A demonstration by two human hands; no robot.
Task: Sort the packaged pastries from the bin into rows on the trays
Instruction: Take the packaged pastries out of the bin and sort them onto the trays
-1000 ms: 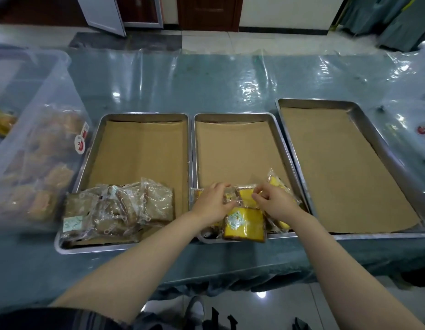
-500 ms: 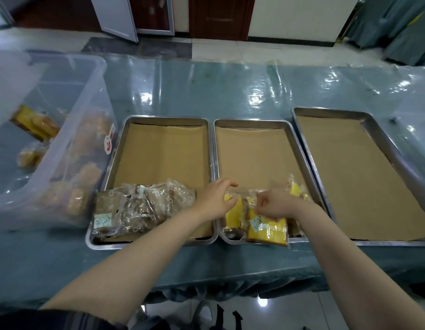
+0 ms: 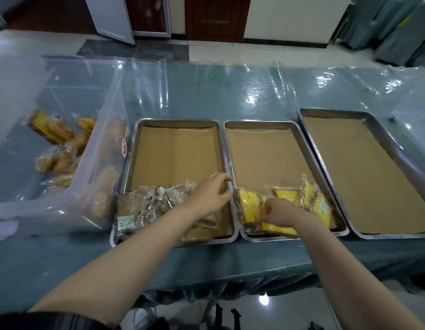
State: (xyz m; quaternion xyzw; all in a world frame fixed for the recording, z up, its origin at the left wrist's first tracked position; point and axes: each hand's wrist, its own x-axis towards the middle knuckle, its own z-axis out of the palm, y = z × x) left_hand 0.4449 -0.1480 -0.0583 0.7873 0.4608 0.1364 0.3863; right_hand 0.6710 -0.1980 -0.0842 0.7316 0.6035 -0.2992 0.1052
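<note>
Hands have parted since a second ago: the left hand (image 3: 210,197) has drawn off the yellow pastries (image 3: 250,206) and hangs over the seam between the left tray (image 3: 178,122) and the middle tray (image 3: 256,124), fingers loosely apart and holding nothing, while the right hand (image 3: 277,211) stays on the yellow packs, fingers curled and pinching a wrapper. I judge this row is nearly settled, so the free hand can go back for more – the brown pastries (image 3: 144,206) already line the near end of the left tray. The bin (image 3: 97,144), just beside that tray, still holds many packs. The right tray (image 3: 364,114) shows only its paper liner. Wrinkled clear film covers the tabletop (image 3: 230,96) – nothing blocks the reach to the bin
</note>
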